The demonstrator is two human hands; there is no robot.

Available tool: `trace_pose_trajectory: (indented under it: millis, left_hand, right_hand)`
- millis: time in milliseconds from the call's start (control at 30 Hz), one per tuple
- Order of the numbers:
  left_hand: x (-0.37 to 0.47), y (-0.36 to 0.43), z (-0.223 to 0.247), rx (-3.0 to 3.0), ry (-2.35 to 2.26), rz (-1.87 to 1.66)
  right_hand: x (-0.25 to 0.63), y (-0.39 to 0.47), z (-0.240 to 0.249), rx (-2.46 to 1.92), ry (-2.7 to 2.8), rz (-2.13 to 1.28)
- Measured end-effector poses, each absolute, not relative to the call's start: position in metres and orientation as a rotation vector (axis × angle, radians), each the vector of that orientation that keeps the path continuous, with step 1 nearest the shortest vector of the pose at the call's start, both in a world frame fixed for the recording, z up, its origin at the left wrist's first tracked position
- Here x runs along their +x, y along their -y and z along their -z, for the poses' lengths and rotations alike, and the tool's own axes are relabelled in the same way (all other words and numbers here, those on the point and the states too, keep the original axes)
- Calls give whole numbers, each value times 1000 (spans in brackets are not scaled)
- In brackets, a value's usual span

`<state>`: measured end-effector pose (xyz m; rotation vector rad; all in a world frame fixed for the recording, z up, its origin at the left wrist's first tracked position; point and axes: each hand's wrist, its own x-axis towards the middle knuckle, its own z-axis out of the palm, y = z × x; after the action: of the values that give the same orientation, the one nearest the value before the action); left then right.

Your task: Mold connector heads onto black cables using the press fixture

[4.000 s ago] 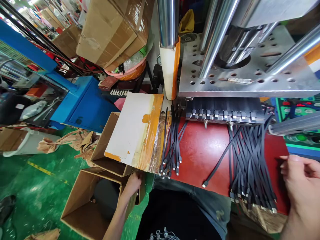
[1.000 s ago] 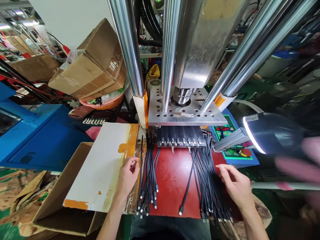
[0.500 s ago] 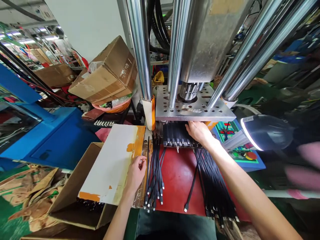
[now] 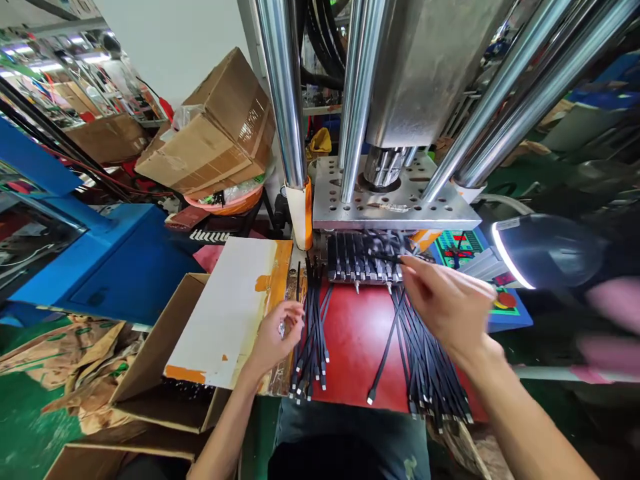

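My right hand [image 4: 443, 303] is closed at the right end of the black mould [image 4: 350, 257], below the press's metal plate [image 4: 340, 213]. Its fingertips pinch something dark and thin, blurred by motion. My left hand [image 4: 277, 333] hovers over the right edge of the white board [image 4: 225, 307], fingers curled; whether it holds anything small is unclear. Beside it lies a bundle of black cables [image 4: 313, 327] with light metal ends. A larger bundle of black cables [image 4: 433, 360] lies on the red surface [image 4: 355, 333] below my right hand.
Metal columns [image 4: 285, 100] rise around the press. A lamp [image 4: 545, 253] and a control panel [image 4: 505, 301] stand at right. An open carton [image 4: 155, 353] sits at lower left, and a tilted carton [image 4: 200, 153] behind. Blurred pink shapes show at far right.
My right hand has pulled back from under the plate toward the right and turned, with the dark thing at its fingertips. My left hand has risen slightly. The view has shifted a little.
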<state>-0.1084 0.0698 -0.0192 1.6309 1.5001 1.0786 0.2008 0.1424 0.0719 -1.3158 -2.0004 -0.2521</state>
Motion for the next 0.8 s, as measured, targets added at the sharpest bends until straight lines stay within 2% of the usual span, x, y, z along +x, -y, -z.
trace_pose_trajectory:
  millis: [133,200,433,533,667,800]
  left_hand:
    - [-90,-68,-29,1685,-1158,-1244]
    - [-75,-66,-41,1628,-1040,-1181]
    - [1,-18,-8,938,-288,-577]
    - [26,6,7,783,-250,-512]
    - [37,23,13,740,-427,-461]
    - [32,28,13,804,-546,-310]
  right_hand:
    - [209,-87,-121,-1202,1863,192]
    - [210,-73,-134,-1177,1915,75]
    - [215,-38,-111,-1096,2089,-195]
    - [209,-27,-100,-1165,2056,-247]
    - [218,-23,-93,-1249,2035,-255]
    - [305,-18,-63,-1572,1503,23]
